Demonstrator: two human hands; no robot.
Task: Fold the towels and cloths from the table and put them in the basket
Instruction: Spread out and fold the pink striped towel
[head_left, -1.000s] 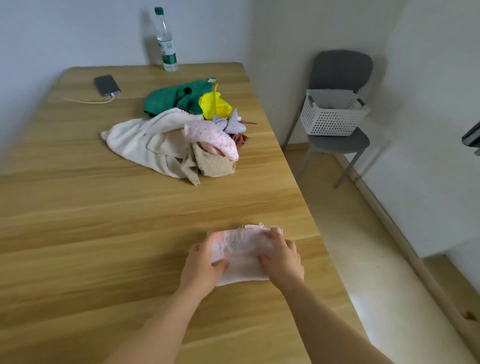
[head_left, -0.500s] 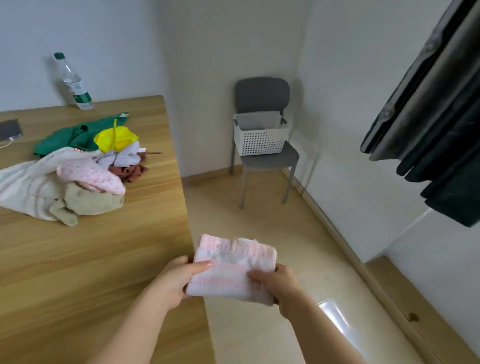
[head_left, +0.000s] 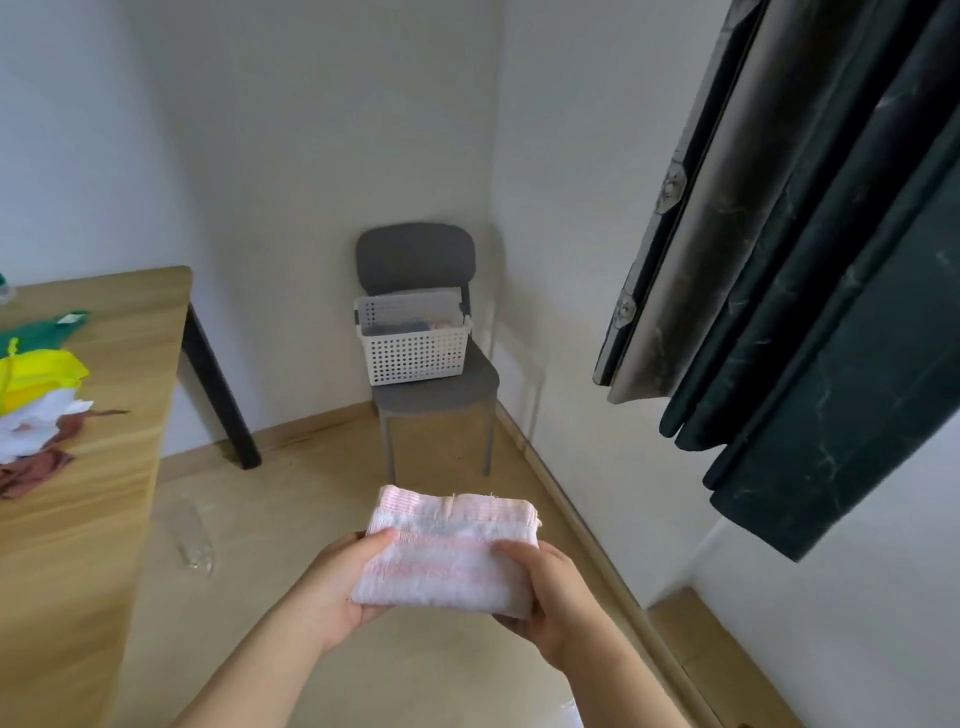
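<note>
since half a second ago the view has turned further off the table, and the chair now sits nearer the middle. nearest, the left hand (head_left: 332, 587) and right hand (head_left: 550, 597) grip the folded pink-and-white towel (head_left: 452, 551) from either side, thumbs on top and fingers under it, holding it in the air above the floor. to the left, a yellow cloth (head_left: 36, 374), green cloth (head_left: 47, 327), white cloth (head_left: 31, 421) and reddish-brown cloth (head_left: 36, 462) lie on the wooden table (head_left: 104, 519). farther on, the white perforated basket (head_left: 415, 353) stands on the grey chair (head_left: 415, 254) in the corner, and a dark curtain (head_left: 831, 312) hangs at the right
</note>
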